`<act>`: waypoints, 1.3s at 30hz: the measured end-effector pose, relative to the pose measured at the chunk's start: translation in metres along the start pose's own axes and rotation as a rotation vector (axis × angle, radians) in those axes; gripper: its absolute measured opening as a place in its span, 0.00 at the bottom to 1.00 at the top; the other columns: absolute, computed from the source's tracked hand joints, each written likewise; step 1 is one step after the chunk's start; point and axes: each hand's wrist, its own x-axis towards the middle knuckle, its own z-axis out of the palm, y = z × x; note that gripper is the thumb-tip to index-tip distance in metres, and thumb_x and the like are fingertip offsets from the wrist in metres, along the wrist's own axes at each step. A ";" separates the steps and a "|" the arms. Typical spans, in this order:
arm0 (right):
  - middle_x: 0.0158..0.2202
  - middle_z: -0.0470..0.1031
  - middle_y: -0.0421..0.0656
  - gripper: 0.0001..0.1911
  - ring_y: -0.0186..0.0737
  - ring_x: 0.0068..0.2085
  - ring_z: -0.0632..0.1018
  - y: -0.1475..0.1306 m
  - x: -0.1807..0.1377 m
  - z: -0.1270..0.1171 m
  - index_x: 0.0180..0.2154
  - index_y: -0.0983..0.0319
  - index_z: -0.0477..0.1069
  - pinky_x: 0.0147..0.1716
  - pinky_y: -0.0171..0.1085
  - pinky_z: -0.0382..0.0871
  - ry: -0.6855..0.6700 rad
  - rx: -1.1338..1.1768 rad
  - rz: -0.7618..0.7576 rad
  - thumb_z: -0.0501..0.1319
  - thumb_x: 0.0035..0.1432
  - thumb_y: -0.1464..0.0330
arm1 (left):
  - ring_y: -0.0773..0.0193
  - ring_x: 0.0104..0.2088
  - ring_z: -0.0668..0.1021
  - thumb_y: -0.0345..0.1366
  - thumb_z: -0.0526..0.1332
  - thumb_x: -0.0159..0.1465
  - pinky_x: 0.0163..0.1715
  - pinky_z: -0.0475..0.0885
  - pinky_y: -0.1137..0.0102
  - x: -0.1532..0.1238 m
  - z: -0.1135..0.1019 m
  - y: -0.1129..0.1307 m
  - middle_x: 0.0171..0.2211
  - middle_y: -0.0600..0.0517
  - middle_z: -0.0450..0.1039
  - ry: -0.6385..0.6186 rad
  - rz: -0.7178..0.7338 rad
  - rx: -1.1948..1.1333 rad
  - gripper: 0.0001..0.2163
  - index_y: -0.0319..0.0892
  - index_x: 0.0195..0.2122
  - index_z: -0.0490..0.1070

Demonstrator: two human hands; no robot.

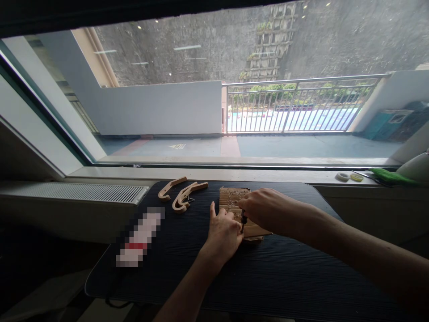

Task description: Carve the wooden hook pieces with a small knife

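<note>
My right hand (pixel 263 203) grips a screwdriver (pixel 243 219), its dark handle mostly hidden in the fingers and its shaft pointing down. Just left of the shaft, my left hand (pixel 225 229) rests at the cardboard's edge, thumb and fingers drawn together by the screwdriver's tip and one finger raised. What those fingers pinch, if anything, is hidden. Under both hands lies a brown piece of cardboard (pixel 234 195), its upper part dotted with small holes or bits. Curved wooden hooks (pixel 170 188) lie to the left, with small thin metal pieces, perhaps screws, beside them.
The dark table (pixel 187 250) stands against a window sill (pixel 110 172). A blurred-out pink and white item (pixel 140 237) lies at the table's left. Tape rolls (pixel 342 177) and a green fuzzy thing (pixel 389 175) are on the sill at right. A radiator (pixel 77 192) sits at left.
</note>
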 end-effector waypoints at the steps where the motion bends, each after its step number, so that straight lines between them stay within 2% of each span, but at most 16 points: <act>1: 0.27 0.73 0.41 0.09 0.37 0.27 0.74 0.000 0.000 0.000 0.30 0.66 0.71 0.22 0.35 0.55 -0.005 -0.023 -0.009 0.55 0.52 0.83 | 0.57 0.42 0.69 0.40 0.59 0.57 0.58 0.38 0.46 0.000 0.000 0.000 0.32 0.52 0.71 -0.002 -0.002 0.001 0.07 0.47 0.28 0.76; 8: 0.29 0.74 0.43 0.06 0.38 0.29 0.75 -0.004 -0.001 -0.007 0.35 0.65 0.71 0.22 0.34 0.55 -0.009 0.073 0.109 0.56 0.56 0.77 | 0.56 0.42 0.69 0.40 0.59 0.57 0.57 0.40 0.45 -0.001 -0.001 0.000 0.33 0.52 0.72 0.005 0.002 -0.005 0.07 0.47 0.28 0.76; 16: 0.29 0.74 0.41 0.11 0.37 0.32 0.74 0.001 -0.004 -0.001 0.30 0.63 0.71 0.28 0.33 0.59 0.035 0.152 -0.006 0.56 0.50 0.82 | 0.58 0.41 0.69 0.40 0.61 0.56 0.57 0.42 0.45 0.000 0.003 -0.002 0.32 0.53 0.71 0.044 0.017 -0.011 0.05 0.47 0.27 0.75; 31: 0.27 0.73 0.41 0.10 0.37 0.29 0.74 -0.001 0.002 -0.001 0.28 0.66 0.71 0.22 0.34 0.56 -0.049 -0.009 0.019 0.55 0.50 0.84 | 0.58 0.41 0.69 0.40 0.61 0.56 0.58 0.41 0.46 0.001 0.002 -0.001 0.32 0.52 0.71 0.036 0.012 0.007 0.06 0.46 0.27 0.75; 34: 0.28 0.74 0.43 0.09 0.39 0.30 0.75 -0.003 0.000 -0.005 0.32 0.66 0.71 0.22 0.34 0.57 -0.051 0.018 0.053 0.56 0.53 0.82 | 0.58 0.41 0.69 0.40 0.61 0.56 0.57 0.41 0.46 0.000 0.001 -0.001 0.31 0.53 0.71 0.047 0.013 0.001 0.06 0.46 0.27 0.75; 37: 0.32 0.75 0.44 0.09 0.38 0.32 0.75 -0.004 -0.003 -0.009 0.37 0.66 0.71 0.24 0.34 0.58 0.002 0.110 0.081 0.56 0.55 0.80 | 0.59 0.40 0.70 0.41 0.60 0.56 0.57 0.42 0.46 0.000 0.003 -0.001 0.30 0.53 0.71 0.062 0.013 -0.003 0.06 0.47 0.27 0.75; 39: 0.32 0.75 0.43 0.10 0.38 0.33 0.75 -0.004 -0.006 -0.011 0.36 0.64 0.71 0.26 0.33 0.59 0.016 0.151 0.058 0.56 0.53 0.81 | 0.59 0.40 0.69 0.40 0.60 0.56 0.57 0.41 0.46 0.000 0.004 -0.002 0.31 0.53 0.71 0.069 0.012 -0.006 0.06 0.48 0.28 0.76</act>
